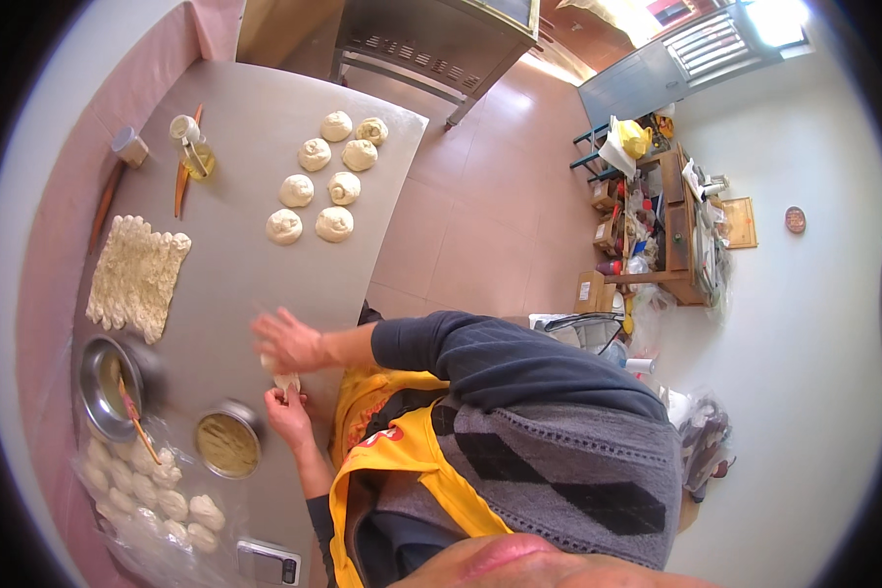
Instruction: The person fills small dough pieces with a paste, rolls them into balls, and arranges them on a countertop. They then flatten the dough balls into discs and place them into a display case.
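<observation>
My left hand (289,417) pinches one end of a small piece of pale dough (287,382) at the near edge of the steel table (242,287). My right hand (288,342), slightly blurred, is palm down with its fingers apart, just beyond the left one. Dough also shows at its lower edge; whether it joins the pinched piece is hidden. Several round dough pieces (334,224) stand in two rows on the table's right part. A steel bowl of yellowish paste (228,441) stands beside my left hand.
At the far side lie a slab of dough strips (138,278), a steel bowl with a brush (110,389), an oil jug (197,158), a lidded container (129,147) and wooden rolling pins (181,187). Plastic film partly covers dough balls (145,489), near a scale (268,564). A cluttered wooden shelf (676,220) stands behind.
</observation>
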Available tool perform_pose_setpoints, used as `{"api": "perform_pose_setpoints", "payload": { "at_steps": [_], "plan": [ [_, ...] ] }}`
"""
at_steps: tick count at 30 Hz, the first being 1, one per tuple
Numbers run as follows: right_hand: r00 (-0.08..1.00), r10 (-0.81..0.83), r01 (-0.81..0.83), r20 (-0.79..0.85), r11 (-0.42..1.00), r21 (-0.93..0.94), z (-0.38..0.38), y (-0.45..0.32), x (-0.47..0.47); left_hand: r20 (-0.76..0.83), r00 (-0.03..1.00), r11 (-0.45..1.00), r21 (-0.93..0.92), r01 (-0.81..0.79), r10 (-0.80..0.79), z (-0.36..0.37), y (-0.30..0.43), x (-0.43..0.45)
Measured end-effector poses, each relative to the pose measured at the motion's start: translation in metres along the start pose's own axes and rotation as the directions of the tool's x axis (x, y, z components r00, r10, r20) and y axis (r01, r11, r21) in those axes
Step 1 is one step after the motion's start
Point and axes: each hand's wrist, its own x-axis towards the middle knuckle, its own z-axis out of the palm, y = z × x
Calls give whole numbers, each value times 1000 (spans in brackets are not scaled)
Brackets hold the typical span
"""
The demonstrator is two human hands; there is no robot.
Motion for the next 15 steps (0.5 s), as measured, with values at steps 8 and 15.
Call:
{"api": "perform_pose_setpoints", "payload": {
  "at_steps": [8,15],
  "plan": [
    [991,17,-1,-135,994,111,1,76,9,14,998,997,52,62,-63,-2,13,-12],
    [978,209,-206,-4,967,148,-14,20,3,91,982,987,5,163,-163,12,12,9]
  ]
}}
